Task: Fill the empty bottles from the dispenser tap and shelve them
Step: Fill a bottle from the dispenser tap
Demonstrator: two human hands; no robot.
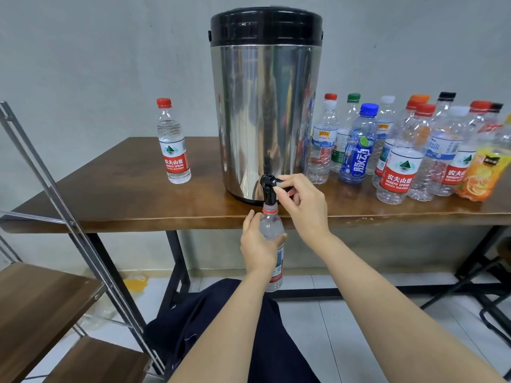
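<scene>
Fingers (290,178) of right hand (304,208) pinched on lever of tap (267,189) at foot of dispenser (265,111). Uncapped bottle (270,223) gripped round its middle by left hand (257,246), upright directly beneath dispenser tap, mouth at spout. Red-capped bottle (173,142) standing left of dispenser on table (110,194). Cluster of empty bottles (401,158) right of dispenser. Shelf rack (41,297) below and left of dispenser.
</scene>
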